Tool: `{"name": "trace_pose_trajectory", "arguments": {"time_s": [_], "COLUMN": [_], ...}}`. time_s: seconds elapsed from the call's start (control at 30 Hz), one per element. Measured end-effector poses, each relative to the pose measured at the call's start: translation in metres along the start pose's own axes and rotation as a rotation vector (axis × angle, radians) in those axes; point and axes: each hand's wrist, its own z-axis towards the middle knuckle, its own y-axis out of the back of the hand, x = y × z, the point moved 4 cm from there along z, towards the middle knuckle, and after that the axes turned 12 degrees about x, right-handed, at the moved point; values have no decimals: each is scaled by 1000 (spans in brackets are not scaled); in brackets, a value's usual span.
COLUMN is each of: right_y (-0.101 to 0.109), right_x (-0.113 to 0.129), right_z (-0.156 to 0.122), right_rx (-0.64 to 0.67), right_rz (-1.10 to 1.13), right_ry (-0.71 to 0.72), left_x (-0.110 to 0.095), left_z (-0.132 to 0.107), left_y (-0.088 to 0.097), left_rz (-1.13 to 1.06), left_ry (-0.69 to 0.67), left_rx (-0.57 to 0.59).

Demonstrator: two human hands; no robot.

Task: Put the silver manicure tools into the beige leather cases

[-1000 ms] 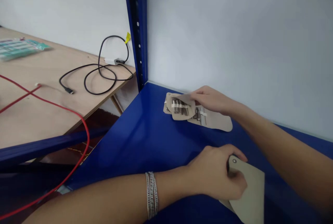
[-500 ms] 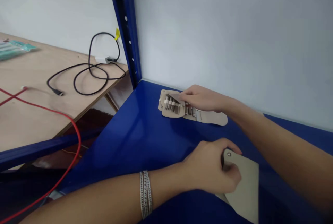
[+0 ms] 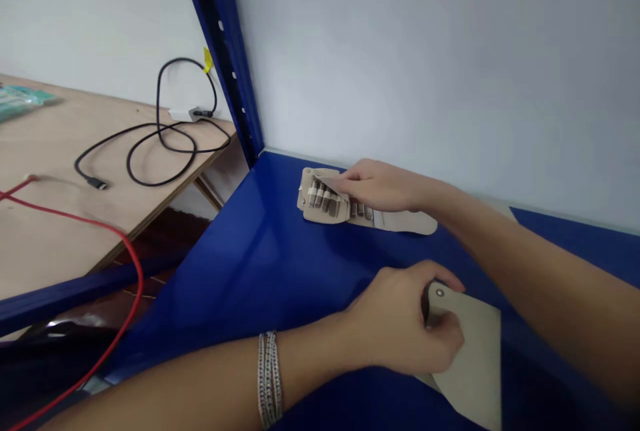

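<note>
A beige roll-up tool pouch lies on the blue shelf, with several small metal bits held in loops at its far end. My right hand rests on that far end, fingers pinching a flap of the pouch over the bits. My left hand, wrist in a beaded bracelet, is closed on the near beige flap, which carries a metal snap button.
A blue perforated upright post stands at the shelf's back left corner against a white wall. Left of it a wooden table holds a coiled black cable, a red cable and a green packet.
The view has shifted, so everything sits further left. My right hand has pressed the flap lower over the bits. My left hand keeps its hold on the near flap.
</note>
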Motion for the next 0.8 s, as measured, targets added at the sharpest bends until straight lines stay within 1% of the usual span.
{"name": "trace_pose_trajectory", "arguments": {"time_s": [0.1,0.2,0.37,0.5,0.6,0.73,0.8], "right_y": [0,0,0,-1,-6,-15,-15], "right_x": [0,0,-1,-6,-13,-16,-14], "right_z": [1,1,-1,-7,-13,-18,-19], "right_rx": [-3,-4,-11,-91,-131,-139,-169], "right_rz": [-5,-16,14,71,135,157,150], "right_ry": [19,8,15,81,125,124,117], "left_x": [-1,-1,-1,0,0,-1,-2], "left_z": [0,1,1,0,0,1,1], "left_y": [0,1,0,0,0,0,0], "left_rz": [7,9,-6,-18,-39,2,24], "left_ry": [-4,-1,18,7,7,-16,-31], "left_rx": [-5,-14,4,7,8,-10,-29]}}
